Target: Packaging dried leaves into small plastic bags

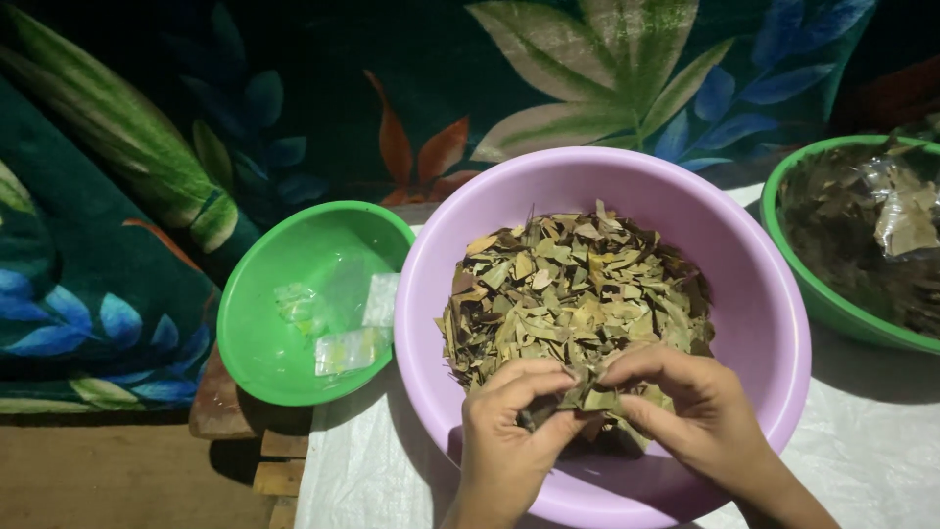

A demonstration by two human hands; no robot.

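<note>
Dried leaves [573, 294] | pinched by left hand [509, 431], right hand [685, 402] | near pink basin [764, 294] front rim

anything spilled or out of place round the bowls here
Nothing stands out. The dried leaves sit inside the purple bowl, none spilled on the white sheet. Both hands, left hand and right hand, pinch leaves over it.

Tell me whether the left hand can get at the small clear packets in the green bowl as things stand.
Probably yes. The small clear packets lie uncovered in the open green bowl, just left of the purple bowl, with nothing over them. But the left hand is gripping dried leaves with the right hand, so it must let go first.
</note>
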